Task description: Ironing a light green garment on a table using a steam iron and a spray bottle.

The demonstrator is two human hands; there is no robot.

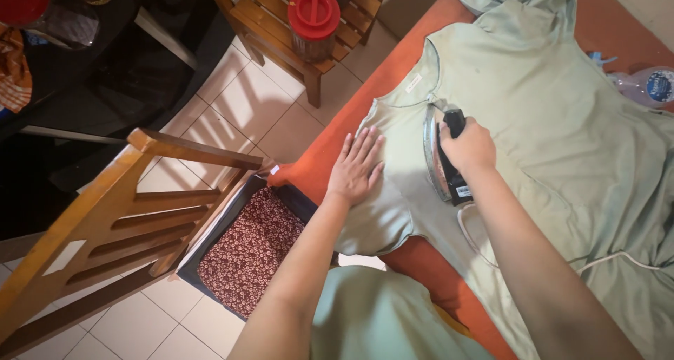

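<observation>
Right hand (469,147) clenched around iron (441,158) handle on pale green garment (533,93); left hand (355,167), fingers released, flat at iron's 9 o'clock, on likely sleeve.

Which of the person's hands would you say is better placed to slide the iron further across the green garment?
The right hand: it already grips the iron by its handle, while the left hand lies flat on the green garment, holding the fabric down.

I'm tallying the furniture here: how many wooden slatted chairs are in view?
2. One chair stands at lower left beside the floral box; the other at top centre holds a red-lidded jar.
</observation>
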